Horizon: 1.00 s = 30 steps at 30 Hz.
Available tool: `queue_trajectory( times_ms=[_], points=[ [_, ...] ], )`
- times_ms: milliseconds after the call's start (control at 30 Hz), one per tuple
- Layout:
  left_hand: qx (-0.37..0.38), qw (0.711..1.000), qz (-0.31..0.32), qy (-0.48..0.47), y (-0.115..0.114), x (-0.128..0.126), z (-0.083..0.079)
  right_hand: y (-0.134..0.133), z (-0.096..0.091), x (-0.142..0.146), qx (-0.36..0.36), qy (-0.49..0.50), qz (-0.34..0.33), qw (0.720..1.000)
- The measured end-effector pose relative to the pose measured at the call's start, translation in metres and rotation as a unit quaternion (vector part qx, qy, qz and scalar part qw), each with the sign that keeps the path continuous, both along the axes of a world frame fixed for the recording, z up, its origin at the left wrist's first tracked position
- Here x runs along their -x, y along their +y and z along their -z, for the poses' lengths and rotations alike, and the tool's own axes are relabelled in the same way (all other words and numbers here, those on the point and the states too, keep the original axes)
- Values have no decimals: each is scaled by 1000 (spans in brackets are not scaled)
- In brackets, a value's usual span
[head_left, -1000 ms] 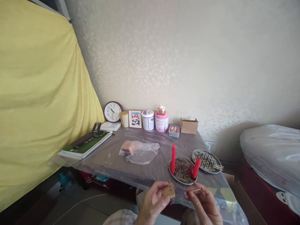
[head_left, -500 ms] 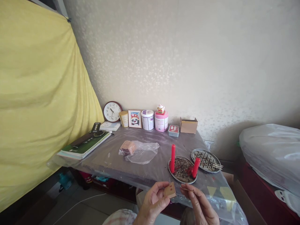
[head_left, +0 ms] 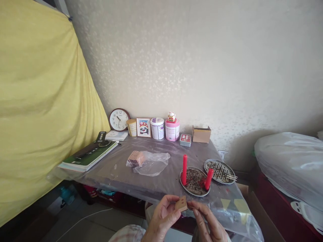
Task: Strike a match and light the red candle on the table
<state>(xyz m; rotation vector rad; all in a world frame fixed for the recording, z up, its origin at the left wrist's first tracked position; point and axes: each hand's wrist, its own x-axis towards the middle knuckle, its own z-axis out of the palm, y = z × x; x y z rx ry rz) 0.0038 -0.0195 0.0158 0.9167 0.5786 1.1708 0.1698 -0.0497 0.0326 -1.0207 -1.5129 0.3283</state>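
Observation:
My left hand [head_left: 164, 215] grips a small brown cardboard matchbox [head_left: 181, 204] between thumb and fingers, tilted at the table's near edge. My right hand [head_left: 208, 220] is closed in a pinch just right of the box, its fingertips close to the box's side. A thin match in that pinch is mostly hidden by the fingers. Beyond the hands, a round metal plate [head_left: 195, 192] covered in dark residue carries a taller red candle [head_left: 184, 170] and a shorter, leaning red candle [head_left: 209, 178]. No flame shows on either candle.
Another metal plate [head_left: 214, 165] with several thin sticks lies to the right. A plastic bag [head_left: 153, 163] holds stacked pinkish-brown pieces mid-table. A clock [head_left: 119, 119], picture frame [head_left: 144, 127], canisters and a cardboard box [head_left: 201, 134] line the wall. Books [head_left: 88, 156] lie at left.
My right hand has moved left, bringing the pinched match from a small gap away up to the matchbox's side. The matchbox stays in my left hand. The view has shifted slightly.

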Motion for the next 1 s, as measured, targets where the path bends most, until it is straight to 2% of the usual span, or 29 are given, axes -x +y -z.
queue_trajectory(
  times_ms=[67,233,400,567,667,800,1000],
  points=[
    [0,1000,-9,-1,0,0,-1,1,2,3,5,1,-16,1000],
    [6,999,-40,10,-2,1,-5,4,9,-1,-21,-19,-2,1000],
    [9,999,-40,1,-1,1,-4,4,2,-7,-48,-67,1,997],
    [7,999,-41,0,0,0,-2,3,3,-6,-40,-112,-12,993],
    [12,999,-40,-5,0,-1,-4,2,11,-2,-27,-88,10,996],
    [22,998,-49,-17,-1,-2,-7,1,16,8,-3,-4,61,998],
    [23,998,-53,-2,-1,-1,-7,1,11,15,3,32,62,998]
  ],
)
